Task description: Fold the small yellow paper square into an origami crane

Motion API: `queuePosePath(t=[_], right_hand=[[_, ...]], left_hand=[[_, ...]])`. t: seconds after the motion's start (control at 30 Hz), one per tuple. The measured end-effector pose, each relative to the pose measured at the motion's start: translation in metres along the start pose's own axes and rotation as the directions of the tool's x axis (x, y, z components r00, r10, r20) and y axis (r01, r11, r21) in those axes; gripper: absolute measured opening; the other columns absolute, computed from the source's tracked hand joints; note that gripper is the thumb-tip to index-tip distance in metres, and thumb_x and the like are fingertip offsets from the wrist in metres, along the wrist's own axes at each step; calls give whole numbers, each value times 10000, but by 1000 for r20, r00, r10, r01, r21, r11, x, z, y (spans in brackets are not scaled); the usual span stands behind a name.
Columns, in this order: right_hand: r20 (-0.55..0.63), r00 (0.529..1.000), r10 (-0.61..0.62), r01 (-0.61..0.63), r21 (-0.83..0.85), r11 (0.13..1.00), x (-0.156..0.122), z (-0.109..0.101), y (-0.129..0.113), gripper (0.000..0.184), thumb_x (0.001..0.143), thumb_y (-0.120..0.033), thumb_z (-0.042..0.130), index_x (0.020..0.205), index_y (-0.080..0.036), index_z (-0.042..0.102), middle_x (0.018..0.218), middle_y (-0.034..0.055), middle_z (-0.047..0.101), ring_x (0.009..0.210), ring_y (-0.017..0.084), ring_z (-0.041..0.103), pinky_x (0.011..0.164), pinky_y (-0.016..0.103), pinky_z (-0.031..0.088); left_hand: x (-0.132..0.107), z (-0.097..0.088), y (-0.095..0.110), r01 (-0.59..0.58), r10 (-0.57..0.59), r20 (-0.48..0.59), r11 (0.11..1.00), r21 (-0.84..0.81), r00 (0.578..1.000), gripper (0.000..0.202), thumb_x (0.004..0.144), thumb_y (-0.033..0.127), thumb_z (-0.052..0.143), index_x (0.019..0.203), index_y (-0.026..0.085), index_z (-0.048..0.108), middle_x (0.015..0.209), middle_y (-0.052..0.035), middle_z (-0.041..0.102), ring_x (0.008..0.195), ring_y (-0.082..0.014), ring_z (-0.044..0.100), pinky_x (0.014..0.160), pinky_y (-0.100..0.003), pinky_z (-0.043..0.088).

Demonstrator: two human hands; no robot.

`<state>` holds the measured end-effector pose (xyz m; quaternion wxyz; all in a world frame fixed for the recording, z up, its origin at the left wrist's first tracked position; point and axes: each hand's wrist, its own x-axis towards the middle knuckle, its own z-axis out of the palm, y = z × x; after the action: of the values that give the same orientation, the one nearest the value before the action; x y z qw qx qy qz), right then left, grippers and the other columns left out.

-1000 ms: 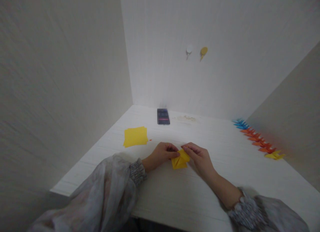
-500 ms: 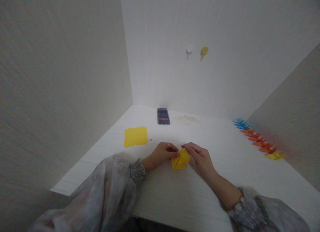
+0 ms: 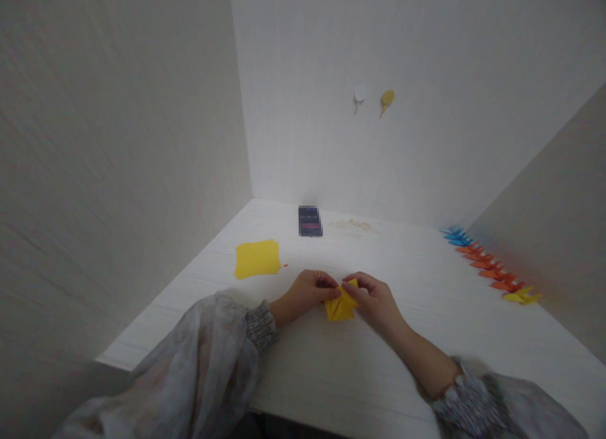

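Observation:
A partly folded yellow paper [image 3: 339, 306] lies on the white table [image 3: 331, 363] between my hands. My left hand [image 3: 307, 291] pinches its left upper edge, fingers closed; a ring shows on one finger. My right hand [image 3: 374, 299] pinches the paper's top corner from the right, fingers pressed together. Both wrists rest low over the table, with grey patterned sleeves behind them.
A stack of flat yellow sheets [image 3: 257, 258] lies to the left. A dark phone [image 3: 310, 221] lies near the back wall. A row of folded paper pieces, blue [image 3: 455, 236], orange [image 3: 490, 267] and yellow [image 3: 521, 296], runs along the right wall. Two hooks [image 3: 374, 99] hang on the back wall.
My right hand has slid a little left, its fingers closing over the paper's top corner. The left hand has stayed in place.

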<state>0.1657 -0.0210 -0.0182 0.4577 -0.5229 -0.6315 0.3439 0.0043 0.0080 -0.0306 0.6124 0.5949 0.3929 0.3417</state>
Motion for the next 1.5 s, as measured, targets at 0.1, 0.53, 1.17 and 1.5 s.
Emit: queuePosePath(t=[0.1, 0.53, 1.17, 1.5], right_hand=[[53, 999, 3, -2, -16, 1000, -1, 1, -2, 187, 692, -334, 539, 659, -170, 624, 624, 19, 600, 597, 147, 531, 555, 252, 420], [53, 998, -21, 18, 48, 999, -3, 1, -8, 194, 690, -344, 551, 624, -177, 624, 628, 14, 594, 608, 148, 539, 566, 254, 421], [5, 999, -47, 46, 119, 992, -5, 0, -4, 207, 692, -372, 555, 701, -195, 661, 705, 44, 628, 693, 185, 564, 599, 285, 439], [-185, 980, -69, 103, 178, 979, -1, -8, -3, 149, 717, -300, 554, 725, -187, 651, 751, 32, 625, 754, 171, 552, 733, 296, 410]], left_hand=[[0, 0, 0, 0, 0, -4, 1000, -4, 1000, 259, 551, 309, 660, 707, 109, 612, 639, -20, 602, 570, -101, 525, 584, -237, 406], [-4, 3, 8, -20, 21, 29, 1000, -4, 999, 279, 582, 365, 635, 686, 108, 601, 579, -1, 562, 520, -78, 477, 522, -211, 372], [-4, 3, 11, -30, 32, 35, 999, -41, 999, 260, 590, 349, 638, 680, 107, 608, 569, 5, 553, 499, -62, 456, 493, -192, 354], [-3, 2, 8, 2, -2, -2, 1000, -16, 1000, 274, 571, 348, 646, 675, 98, 604, 584, -6, 563, 509, -74, 466, 505, -204, 366]])
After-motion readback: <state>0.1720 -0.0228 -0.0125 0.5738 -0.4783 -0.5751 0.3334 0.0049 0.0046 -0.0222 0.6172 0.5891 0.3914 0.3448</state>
